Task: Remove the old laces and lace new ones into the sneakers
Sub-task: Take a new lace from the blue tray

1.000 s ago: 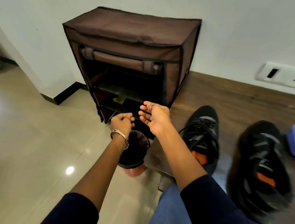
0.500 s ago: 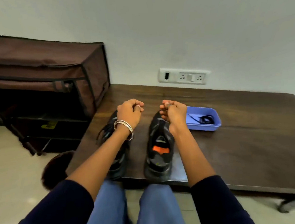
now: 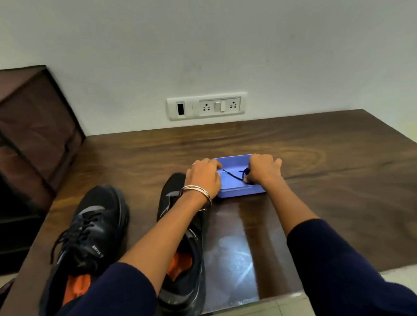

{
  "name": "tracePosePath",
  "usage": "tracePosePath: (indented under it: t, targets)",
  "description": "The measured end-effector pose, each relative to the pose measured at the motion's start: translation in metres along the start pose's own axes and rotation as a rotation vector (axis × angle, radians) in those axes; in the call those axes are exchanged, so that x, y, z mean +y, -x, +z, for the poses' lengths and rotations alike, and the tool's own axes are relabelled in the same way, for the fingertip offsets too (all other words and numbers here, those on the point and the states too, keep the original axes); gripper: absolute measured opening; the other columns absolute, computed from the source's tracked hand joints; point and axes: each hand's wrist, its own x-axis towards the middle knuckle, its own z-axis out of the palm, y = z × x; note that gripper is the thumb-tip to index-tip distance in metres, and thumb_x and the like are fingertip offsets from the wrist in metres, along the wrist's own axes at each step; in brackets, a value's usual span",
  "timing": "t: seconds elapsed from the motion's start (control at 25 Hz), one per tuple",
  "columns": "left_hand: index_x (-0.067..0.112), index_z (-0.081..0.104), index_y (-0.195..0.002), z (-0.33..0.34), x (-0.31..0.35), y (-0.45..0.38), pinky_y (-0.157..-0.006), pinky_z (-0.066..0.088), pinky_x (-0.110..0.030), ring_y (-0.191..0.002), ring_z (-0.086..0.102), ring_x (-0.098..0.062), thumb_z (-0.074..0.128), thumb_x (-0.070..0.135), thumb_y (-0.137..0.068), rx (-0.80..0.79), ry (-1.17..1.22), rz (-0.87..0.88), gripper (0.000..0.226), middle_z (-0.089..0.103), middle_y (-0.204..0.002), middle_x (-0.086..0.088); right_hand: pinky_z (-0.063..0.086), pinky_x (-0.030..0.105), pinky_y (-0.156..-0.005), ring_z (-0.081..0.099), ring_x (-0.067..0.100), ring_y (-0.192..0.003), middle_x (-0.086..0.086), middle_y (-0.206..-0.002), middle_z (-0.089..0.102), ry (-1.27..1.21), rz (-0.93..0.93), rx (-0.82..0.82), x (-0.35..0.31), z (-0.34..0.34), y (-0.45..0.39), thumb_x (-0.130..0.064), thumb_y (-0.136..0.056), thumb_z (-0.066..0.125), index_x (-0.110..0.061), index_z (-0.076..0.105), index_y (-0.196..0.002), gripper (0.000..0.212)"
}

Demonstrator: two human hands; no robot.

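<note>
My right hand point(image 3: 263, 169) pinched the new lace point(image 3: 236, 175) mid-frame in the tray point(image 3: 240, 192); left hand point(image 3: 204, 177), curled, steadied its rim. Better lift slowly, avoiding tangles.

We note open table point(image 3: 342, 197) right of and behind the blue tray point(image 3: 240, 192), while two sneakers point(image 3: 93, 231) and a brown cabinet point(image 3: 26, 137) crowd the left.

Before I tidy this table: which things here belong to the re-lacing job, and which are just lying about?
Job:
left sneaker, still laced
right sneaker
black lace in the blue tray
left hand at the tray's left side
right hand gripping the lace

Lying about:
brown rack
wall sockets
</note>
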Motion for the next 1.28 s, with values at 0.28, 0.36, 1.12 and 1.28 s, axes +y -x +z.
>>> tracePosePath:
  t: [0.28, 0.36, 1.12, 1.28]
  targets:
    - [0.016, 0.073, -0.099, 0.007, -0.015, -0.008, -0.091, 0.046, -0.038, -0.101, 0.058, -0.028, 0.051, 0.009, -0.09, 0.131, 0.159, 0.054, 0.025, 0.069, -0.104, -0.004, 0.029, 0.04, -0.096, 0.048, 0.029, -0.084, 0.0, -0.062, 0.04, 0.135, -0.021, 0.107, -0.008, 0.024, -0.011, 0.0, -0.084, 0.054, -0.018, 0.033, -0.063, 0.034]
    - [0.013, 0.073, -0.097, -0.001, -0.017, -0.002, -0.089, 0.045, -0.035, -0.098, 0.059, -0.028, 0.051, 0.005, -0.089, 0.193, 0.25, 0.038, 0.026, 0.07, -0.102, -0.006, 0.029, 0.041, -0.091, 0.054, 0.031, -0.089, 0.002, -0.067, 0.049, -0.013, 0.009, 0.138, -0.01, 0.014, -0.006, -0.005, -0.083, 0.058, -0.014, 0.049, -0.071, 0.017]
    - [0.019, 0.069, -0.112, -0.105, -0.015, 0.167, -0.071, 0.043, -0.007, -0.071, 0.052, -0.005, 0.071, 0.011, -0.082, 0.394, 0.455, 0.104, 0.031, 0.057, -0.093, 0.0, 0.047, 0.018, -0.073, 0.055, -0.007, -0.063, -0.005, -0.086, 0.072, -0.617, -0.426, 0.025, -0.038, -0.06, 0.204, -0.008, -0.083, 0.072, -0.017, 0.076, -0.103, 0.022]
    - [0.014, 0.072, -0.085, -0.104, -0.024, 0.179, -0.075, 0.049, -0.03, -0.079, 0.056, -0.015, 0.068, 0.016, -0.085, 0.263, 0.329, 0.104, 0.004, 0.057, -0.093, 0.001, 0.044, 0.012, -0.065, 0.055, -0.006, -0.06, 0.001, -0.086, 0.072, -0.69, -0.476, -0.014, -0.041, -0.064, 0.221, -0.003, -0.085, 0.067, -0.012, 0.075, -0.102, 0.021]
